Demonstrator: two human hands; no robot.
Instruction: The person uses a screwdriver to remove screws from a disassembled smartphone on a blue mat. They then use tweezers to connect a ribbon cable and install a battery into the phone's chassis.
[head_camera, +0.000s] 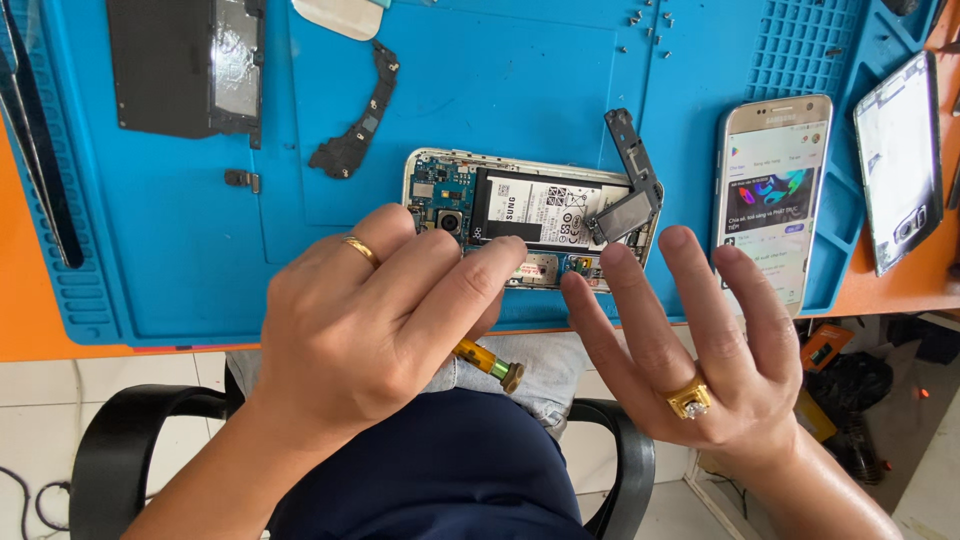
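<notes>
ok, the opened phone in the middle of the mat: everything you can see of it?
The opened phone lies flat, back cover off, lengthwise across the blue mat near its front edge. Its frame looks like silver metal. Inside are a blue circuit board with a camera module at the left, a white-labelled battery in the middle, and a dark grey part lifted at an angle over the right end. The left hand has its fingertips on the lower edge; the right hand, fingers spread, reaches it with one fingertip there.

A phone repair workshop is shown: an opened smartphone (530, 218) is laid on a blue silicone repair mat (180, 260) over an orange bench (40, 320), with loose screws (648, 22), detached phone parts (355, 115) and another smartphone (770, 195) spread around.
</notes>
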